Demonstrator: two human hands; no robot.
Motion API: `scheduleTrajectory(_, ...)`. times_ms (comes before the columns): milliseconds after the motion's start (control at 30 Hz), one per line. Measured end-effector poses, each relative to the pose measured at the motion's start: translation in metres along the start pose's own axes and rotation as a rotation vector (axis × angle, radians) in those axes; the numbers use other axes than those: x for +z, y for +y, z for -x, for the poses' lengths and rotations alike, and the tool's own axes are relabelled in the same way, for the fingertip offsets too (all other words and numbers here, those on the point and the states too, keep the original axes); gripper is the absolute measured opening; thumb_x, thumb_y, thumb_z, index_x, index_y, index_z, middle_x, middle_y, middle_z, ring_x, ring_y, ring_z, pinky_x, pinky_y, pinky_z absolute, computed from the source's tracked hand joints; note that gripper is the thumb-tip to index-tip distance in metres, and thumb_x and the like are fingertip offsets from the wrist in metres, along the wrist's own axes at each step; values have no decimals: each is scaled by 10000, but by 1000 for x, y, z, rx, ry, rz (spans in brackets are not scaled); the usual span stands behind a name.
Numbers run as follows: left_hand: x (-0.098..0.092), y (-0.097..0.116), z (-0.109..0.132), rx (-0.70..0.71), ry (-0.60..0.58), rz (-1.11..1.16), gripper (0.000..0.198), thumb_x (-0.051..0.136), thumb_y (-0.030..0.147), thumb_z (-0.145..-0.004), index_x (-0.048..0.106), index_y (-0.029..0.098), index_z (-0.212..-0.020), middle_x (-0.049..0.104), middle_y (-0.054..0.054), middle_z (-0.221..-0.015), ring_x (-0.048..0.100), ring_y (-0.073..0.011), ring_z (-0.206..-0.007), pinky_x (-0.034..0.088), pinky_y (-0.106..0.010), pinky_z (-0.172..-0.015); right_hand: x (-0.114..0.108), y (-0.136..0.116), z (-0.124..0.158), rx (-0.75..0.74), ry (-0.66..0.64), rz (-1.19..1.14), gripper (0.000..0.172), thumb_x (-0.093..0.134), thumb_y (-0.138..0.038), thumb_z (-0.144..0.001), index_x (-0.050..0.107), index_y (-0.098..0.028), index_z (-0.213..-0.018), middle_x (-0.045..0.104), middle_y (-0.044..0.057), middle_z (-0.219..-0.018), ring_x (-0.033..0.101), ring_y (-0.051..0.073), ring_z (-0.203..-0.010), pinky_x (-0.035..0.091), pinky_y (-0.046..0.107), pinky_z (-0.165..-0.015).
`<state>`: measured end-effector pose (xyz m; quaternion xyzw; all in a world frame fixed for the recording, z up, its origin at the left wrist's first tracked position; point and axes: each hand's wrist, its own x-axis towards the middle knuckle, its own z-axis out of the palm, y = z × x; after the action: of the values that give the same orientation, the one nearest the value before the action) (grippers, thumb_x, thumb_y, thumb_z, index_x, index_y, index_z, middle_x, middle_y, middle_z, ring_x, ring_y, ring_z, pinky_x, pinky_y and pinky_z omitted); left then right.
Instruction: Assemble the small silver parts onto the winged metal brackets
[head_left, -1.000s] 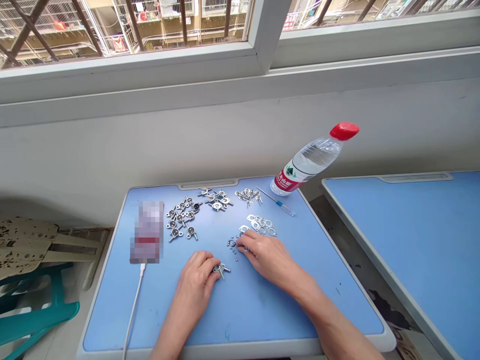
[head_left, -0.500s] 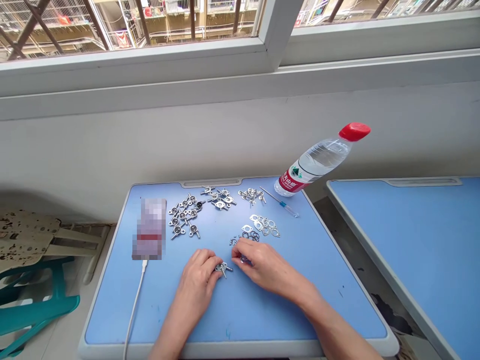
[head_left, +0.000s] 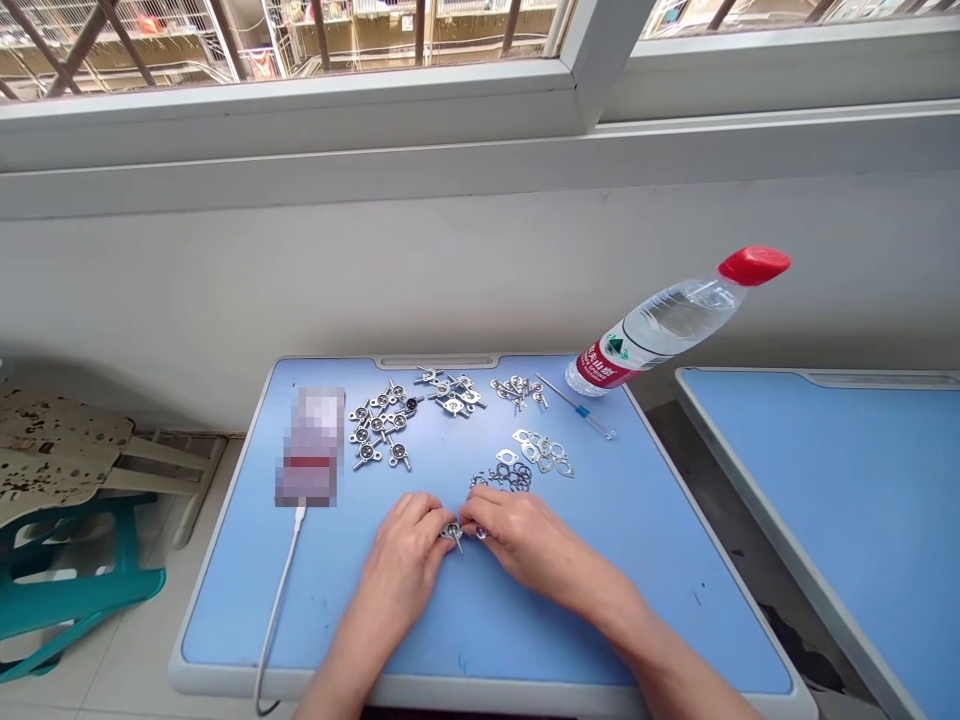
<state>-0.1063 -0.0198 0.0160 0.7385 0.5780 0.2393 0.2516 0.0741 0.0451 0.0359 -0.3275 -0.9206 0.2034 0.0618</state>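
Note:
A small metal fitting [head_left: 452, 533] with a thin stem is pinched between the thumb and fingers of my left hand [head_left: 405, 548], low over the blue desk. My right hand [head_left: 525, 535] meets it from the right, its closed fingertips at the fitting's edge. Under those fingers a tiny shiny piece [head_left: 481, 533] shows; what exactly they grip is hidden. Just beyond my right knuckles lie dark rings [head_left: 514, 476] with other tiny bits. Flat silver oval plates [head_left: 545, 454] are spread a little farther off.
Farther back are round-bodied metal fittings [head_left: 377, 424], plate-topped fittings [head_left: 457, 393] and small stemmed parts [head_left: 517, 390]. A slim screwdriver [head_left: 581, 410] lies near a water bottle [head_left: 652, 335]. On the left rests a blurred phone-like object [head_left: 311, 445] with a white cable [head_left: 281, 595].
My right hand has come left and closed the gap to the fitting in my left hand. The camera view has shifted slightly, moving the desk rightward in the picture.

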Motion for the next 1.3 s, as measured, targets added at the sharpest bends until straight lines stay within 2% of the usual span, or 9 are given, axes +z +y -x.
scheduleTrajectory(200, 0, 1, 0, -8, 13, 3, 180, 532, 76, -904, 638, 212, -958, 618, -34, -951, 582, -200, -880, 521, -327, -750, -2, -5, -4, 15, -61, 76, 260, 460, 39, -821, 596, -177, -769, 589, 2, -739, 476, 113, -539, 254, 263, -513)
scheduleTrajectory(300, 0, 1, 0, -1, 18, -3, 178, 538, 76, -907, 635, 213, -966, 618, -34, -955, 580, -200, -885, 514, -321, -749, -9, -5, -2, 30, -65, -37, 189, 493, -57, -890, 626, -181, -842, 616, 21, -787, 532, 134, -597, 318, 262, -542)
scheduleTrajectory(400, 0, 1, 1, -1, 14, -3, 186, 553, 73, -903, 628, 211, -1003, 616, -36, -966, 583, -201, -892, 508, -323, -757, -22, -2, 2, 82, 33, -284, 152, 461, -188, -961, 612, -189, -982, 638, 48, -895, 583, 158, -726, 418, 273, -640)
scheduleTrajectory(533, 1, -1, 1, -5, 14, 10, 194, 553, 71, -902, 628, 208, -1017, 612, -39, -972, 587, -199, -892, 509, -321, -763, -32, 2, 6, 209, 222, -593, 329, 316, -324, -1028, 575, -206, -862, 603, 28, -811, 554, 152, -722, 452, 274, -671)
scheduleTrajectory(633, 0, -1, 0, 1, 8, 8, 183, 549, 76, -906, 629, 198, -1017, 615, -42, -970, 588, -198, -890, 510, -323, -768, -30, 0, 5, 205, 274, -701, 383, 291, -387, -1033, 549, -208, -815, 585, 35, -829, 536, 161, -748, 451, 280, -681)
scheduleTrajectory(800, -1, 0, -1, 9, 12, 5, 186, 570, 63, -887, 630, 197, -1000, 624, -36, -956, 582, -196, -870, 508, -314, -744, -22, -7, 1, 128, 272, -746, 359, 300, -422, -1031, 489, -213, -809, 505, 19, -779, 464, 152, -696, 413, 277, -642)
scheduleTrajectory(933, -1, 1, -1, -5, -7, 1, 201, 585, 51, -876, 627, 199, -1004, 621, -36, -964, 582, -200, -880, 506, -320, -756, -18, -9, 1, 54, 204, -784, 302, 304, -380, -1038, 442, -218, -823, 487, 19, -812, 436, 152, -714, 395, 284, -667)
scheduleTrajectory(1100, -1, 1, -1, -8, -15, -4, 188, 562, 67, -896, 617, 206, -1010, 614, -37, -965, 581, -201, -882, 502, -328, -764, -17, -9, 3, 44, 128, -748, 257, 300, -333, -1042, 412, -223, -838, 478, 10, -835, 422, 153, -738, 375, 288, -692)
scheduleTrajectory(1300, -2, 2, -1, -14, -20, 14, 197, 589, 28, -870, 612, 192, -977, 611, -33, -956, 574, -198, -875, 494, -320, -758, -18, -12, 2, 37, 119, -693, 237, 290, -296, -1039, 395, -225, -838, 475, 3, -837, 420, 150, -733, 373, 286, -695)
